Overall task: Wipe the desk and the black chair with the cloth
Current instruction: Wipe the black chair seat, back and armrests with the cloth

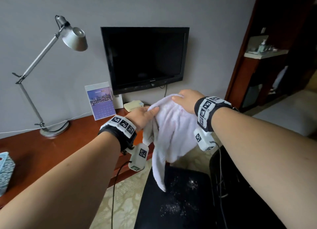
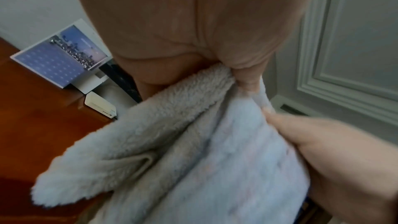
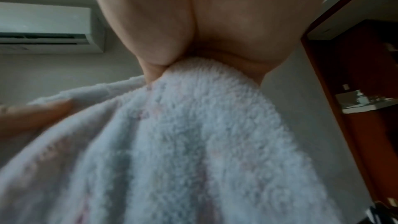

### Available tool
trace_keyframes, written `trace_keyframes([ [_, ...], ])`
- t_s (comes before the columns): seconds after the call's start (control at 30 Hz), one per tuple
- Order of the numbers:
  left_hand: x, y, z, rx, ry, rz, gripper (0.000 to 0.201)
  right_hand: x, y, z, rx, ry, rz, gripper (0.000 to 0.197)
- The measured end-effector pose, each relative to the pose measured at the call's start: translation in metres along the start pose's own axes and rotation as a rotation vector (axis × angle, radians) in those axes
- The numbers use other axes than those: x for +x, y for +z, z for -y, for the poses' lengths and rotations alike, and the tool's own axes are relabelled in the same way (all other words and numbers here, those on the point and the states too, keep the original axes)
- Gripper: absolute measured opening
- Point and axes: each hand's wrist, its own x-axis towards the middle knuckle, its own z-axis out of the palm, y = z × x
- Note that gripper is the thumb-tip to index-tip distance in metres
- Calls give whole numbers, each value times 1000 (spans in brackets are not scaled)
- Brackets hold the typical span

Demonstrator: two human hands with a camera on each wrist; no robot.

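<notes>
A fluffy white cloth (image 1: pixel 173 130) hangs in the air between both hands, above the gap between desk and chair. My left hand (image 1: pixel 145 112) pinches its upper left edge, thumb on top. My right hand (image 1: pixel 184 98) grips the top right part from above. The cloth's lower end dangles onto the black chair seat (image 1: pixel 185 199), which carries white dust specks. The red-brown wooden desk (image 1: pixel 51 148) lies to the left. In the left wrist view the cloth (image 2: pixel 193 151) bunches under the left hand (image 2: pixel 243 74). In the right wrist view the right hand (image 3: pixel 193 60) closes over the cloth (image 3: pixel 183 142).
On the desk stand a silver lamp (image 1: pixel 54 127), a purple calendar card (image 1: pixel 101 103), a cream box (image 1: pixel 133 106) and a patterned tissue box (image 1: pixel 5 170). A black television (image 1: pixel 145 58) hangs on the wall. A dark wooden doorframe (image 1: pixel 240 65) stands on the right. Patterned carpet (image 1: pixel 123 203) lies below.
</notes>
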Motion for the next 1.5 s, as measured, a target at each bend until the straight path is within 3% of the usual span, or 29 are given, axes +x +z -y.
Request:
trace_keyframes([
  [0.07, 14, 15, -6, -53, -5, -56, 44, 0, -7, -32, 1, 32, 24, 44],
  [0.17, 38, 42, -9, -81, -32, -160, 60, 3, -12, -81, 57, 81, 73, 49],
  [0.3, 41, 88, -35, 58, -40, -309, 46, 2, -16, -145, 349, 248, 126, 47],
  [0.4, 47, 114, -25, 148, -95, -333, 53, -8, -18, -187, 274, 355, 165, 46],
  [0.53, 47, 137, -6, 177, -195, -304, 55, -29, -12, -228, 37, 430, 215, 62],
  [0.6, 44, 144, 1, 174, -220, -285, 57, -42, -8, -238, -62, 477, 229, 70],
  [0.77, 33, 158, 19, 189, -258, -228, 66, -76, 2, -256, -165, 569, 168, 64],
  [0.87, 21, 166, 31, 186, -273, -184, 71, -103, 19, -266, -109, 740, 145, 57],
  [0.97, 7, 171, 53, 185, -295, -154, 74, -139, 43, -271, -176, 930, 164, 67],
  [1.07, -7, 173, 81, 197, -327, -149, 76, -172, 66, -272, -135, 1037, 206, 60],
  [1.13, -15, 175, 98, 196, -350, -155, 74, -190, 89, -278, -117, 1108, 163, 70],
  [1.2, -25, 178, 118, 202, -376, -153, 71, -204, 113, -280, -94, 1242, 21, 85],
  [1.27, -31, 183, 137, 226, -414, -146, 71, -209, 128, -285, -103, 1261, -141, 83],
  [1.5, -44, 188, 193, 201, -550, -160, 77, -186, 113, -306, -154, 1166, -75, 88],
])
